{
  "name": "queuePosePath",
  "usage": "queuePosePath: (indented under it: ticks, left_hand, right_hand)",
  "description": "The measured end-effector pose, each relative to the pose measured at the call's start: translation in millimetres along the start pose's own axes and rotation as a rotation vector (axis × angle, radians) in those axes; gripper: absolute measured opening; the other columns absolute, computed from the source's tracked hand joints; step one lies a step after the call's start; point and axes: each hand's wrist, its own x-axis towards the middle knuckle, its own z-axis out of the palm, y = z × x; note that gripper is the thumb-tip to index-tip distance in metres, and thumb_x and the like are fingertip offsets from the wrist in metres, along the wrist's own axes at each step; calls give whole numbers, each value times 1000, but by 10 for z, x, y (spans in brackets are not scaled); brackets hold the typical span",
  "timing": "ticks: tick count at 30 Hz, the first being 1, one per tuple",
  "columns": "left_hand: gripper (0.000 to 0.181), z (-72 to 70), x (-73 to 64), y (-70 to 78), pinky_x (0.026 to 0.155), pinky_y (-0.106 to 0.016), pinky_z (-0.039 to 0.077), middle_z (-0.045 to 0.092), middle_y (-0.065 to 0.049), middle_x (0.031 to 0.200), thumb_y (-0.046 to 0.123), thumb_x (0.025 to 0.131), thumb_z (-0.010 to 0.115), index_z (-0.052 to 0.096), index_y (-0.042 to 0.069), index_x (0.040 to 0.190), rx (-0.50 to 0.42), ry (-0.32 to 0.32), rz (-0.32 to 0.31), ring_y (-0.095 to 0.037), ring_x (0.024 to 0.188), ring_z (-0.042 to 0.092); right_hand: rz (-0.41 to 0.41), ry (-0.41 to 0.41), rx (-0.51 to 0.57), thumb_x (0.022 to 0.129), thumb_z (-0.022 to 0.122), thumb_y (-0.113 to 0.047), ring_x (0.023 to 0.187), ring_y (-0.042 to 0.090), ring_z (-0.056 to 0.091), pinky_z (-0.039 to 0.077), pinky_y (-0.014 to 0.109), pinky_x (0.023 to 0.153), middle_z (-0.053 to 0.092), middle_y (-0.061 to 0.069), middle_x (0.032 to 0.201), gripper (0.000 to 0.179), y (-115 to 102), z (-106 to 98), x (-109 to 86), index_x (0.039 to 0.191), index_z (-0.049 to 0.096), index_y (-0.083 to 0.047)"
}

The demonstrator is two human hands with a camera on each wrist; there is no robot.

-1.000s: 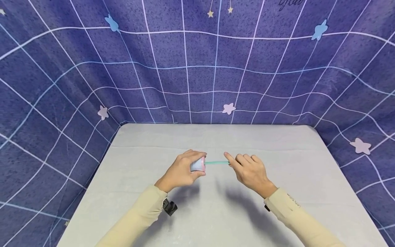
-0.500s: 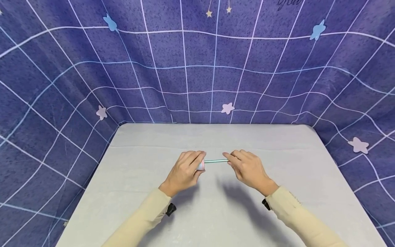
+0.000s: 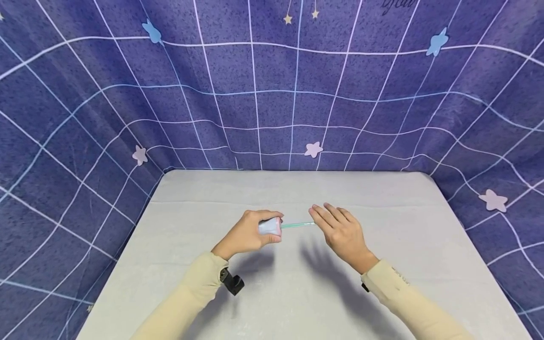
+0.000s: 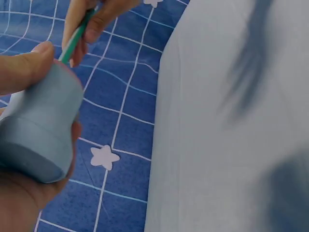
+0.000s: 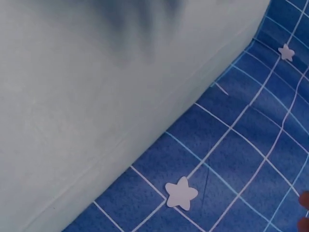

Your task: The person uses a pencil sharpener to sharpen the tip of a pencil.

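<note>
My left hand [image 3: 246, 231] grips a light-blue pencil sharpener [image 3: 268, 226] with a pink rim, held sideways above the table. In the left wrist view the sharpener [image 4: 46, 116] has a narrowed waist, with the thumb on one side and fingers behind. A thin green pencil [image 3: 297, 225] sticks into its pink end. At the pencil's other end, my right hand [image 3: 342, 231] pinches it between thumb and rather straight fingers; the left wrist view shows this pinch around the pencil [image 4: 75, 42]. The tip inside the sharpener is hidden. Only fingertips [image 5: 303, 212] show in the right wrist view.
Both hands hover over a table [image 3: 272, 297] covered in pale cloth, casting shadows on it. A blue-purple curtain [image 3: 272, 108] with grid lines and stars hangs behind and along both sides. A black camera mount [image 3: 232, 282] sits at the left wrist.
The left hand rolled over half a second ago and is now turned back, showing more of the sharpener. The right hand's fingers have gone from curled to straighter while staying at the pencil.
</note>
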Motion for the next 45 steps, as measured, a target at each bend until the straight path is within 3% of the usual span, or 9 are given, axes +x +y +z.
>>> queuePosePath:
  ticks: [7, 11, 16, 22, 24, 26, 30, 38, 45]
  left_hand:
    - [38, 14, -27, -77, 80, -24, 50, 72, -8, 96, 16, 82, 74, 67, 1, 115, -223, -183, -31, -7, 85, 62]
    - [35, 45, -58, -77, 83, -24, 49, 72, -9, 96, 14, 83, 73, 67, 0, 114, -251, -186, -33, -8, 88, 61]
    - [49, 94, -75, 6, 76, -27, 53, 69, -9, 105, 19, 78, 78, 63, 0, 120, 132, -66, 120, -15, 86, 62]
    - [47, 153, -83, -86, 85, -32, 50, 66, -9, 111, 24, 80, 73, 60, -1, 119, 813, 144, 609, -22, 97, 60]
    - [43, 169, -85, -142, 81, -31, 49, 65, -9, 109, 23, 84, 68, 59, -1, 118, 935, 240, 725, -22, 94, 60]
    - [42, 180, -85, -182, 81, -30, 49, 65, -10, 109, 23, 85, 66, 59, -2, 119, 952, 303, 768, -22, 93, 60]
    - [52, 170, -85, -180, 82, -31, 50, 65, -9, 109, 22, 76, 76, 60, -2, 119, 771, 284, 653, -21, 94, 60]
    - [56, 46, -55, -86, 84, -33, 52, 66, -10, 117, 18, 73, 81, 62, 4, 124, 168, 51, 92, -20, 101, 63]
    - [53, 19, -45, -122, 77, -25, 51, 67, -10, 115, 15, 74, 80, 63, 6, 124, 64, 11, 52, -16, 92, 62]
  right_hand:
    - [-56, 122, -8, 91, 50, -7, 79, 21, 65, 47, 35, 64, 73, 0, 97, 29, -36, 48, -42, 111, 71, -10]
    - [-102, 125, -2, 92, 50, -7, 67, 16, 61, 41, 29, 55, 72, -3, 89, 28, -23, 65, -72, 111, 71, -11]
    - [-86, -13, 91, 95, 36, -3, 44, 9, 38, 30, 19, 40, 52, -5, 63, 38, -25, 50, -162, 113, 69, -12]
    - [138, -368, 539, 97, 53, -16, 48, -6, 27, 25, 11, 41, 67, -6, 72, 28, -38, -44, -181, 122, 65, -11]
    - [199, -427, 604, 88, 65, -12, 49, -7, 27, 27, 11, 43, 72, -4, 78, 33, -36, -62, -149, 122, 66, -11]
    - [195, -430, 571, 83, 70, -9, 49, -6, 29, 28, 12, 42, 71, -4, 78, 38, -29, -66, -115, 121, 67, -11]
    - [129, -339, 440, 87, 67, -20, 48, -2, 35, 30, 14, 42, 63, -6, 68, 33, -11, -37, -72, 119, 67, -10]
    - [75, -163, 324, 102, 37, -39, 56, 9, 44, 38, 24, 50, 53, -5, 69, 45, -8, -35, -39, 117, 68, -10]
    - [71, -171, 231, 103, 31, -39, 54, 12, 44, 35, 24, 49, 51, -5, 68, 48, -21, -40, -46, 116, 69, -11]
